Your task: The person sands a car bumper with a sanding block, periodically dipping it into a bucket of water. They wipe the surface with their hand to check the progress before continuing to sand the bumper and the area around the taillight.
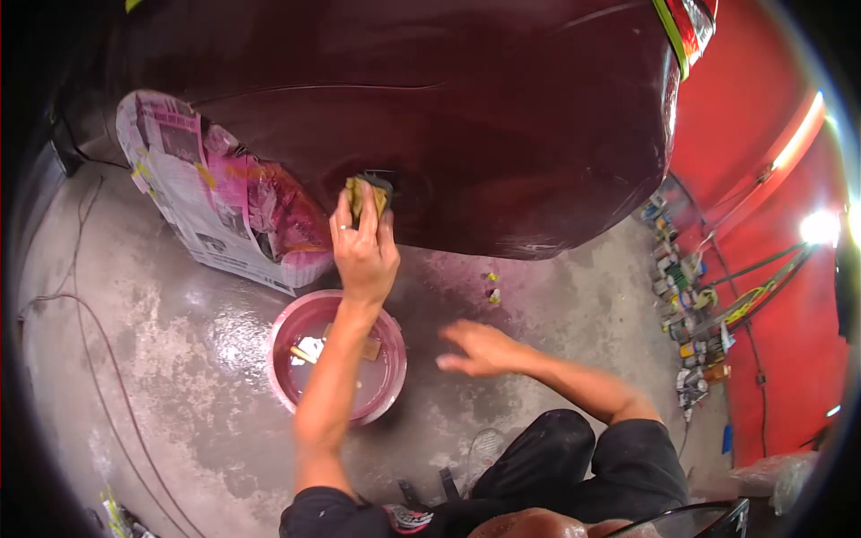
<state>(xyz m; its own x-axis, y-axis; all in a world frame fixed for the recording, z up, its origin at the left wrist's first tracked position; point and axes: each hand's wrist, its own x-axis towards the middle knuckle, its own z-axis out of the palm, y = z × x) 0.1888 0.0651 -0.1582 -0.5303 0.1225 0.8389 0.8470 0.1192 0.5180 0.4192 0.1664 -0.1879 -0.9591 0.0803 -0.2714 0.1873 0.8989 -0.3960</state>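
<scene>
My left hand (363, 255) presses a yellowish-brown sponge (369, 199) with a dark grey sheet along its edge against the lower part of a dark maroon car body panel (502, 134). Its fingers are closed around the sponge, and a ring shows on one of them. The panel looks wet and glossy near the sponge. Lower and to the right, my right hand (480, 348) hangs above the floor, slightly blurred, fingers apart and holding nothing. Beneath my left forearm stands a pink bucket (392, 394) of water with small pieces in it, partly hidden by the arm.
Printed paper and pink-stained plastic masking (193, 211) cover the wheel area at left. Cables (90, 314) trail over the wet concrete floor (215, 394). Several cans and bottles (686, 309) line the red wall (753, 224) at right, near a bright lamp (820, 228).
</scene>
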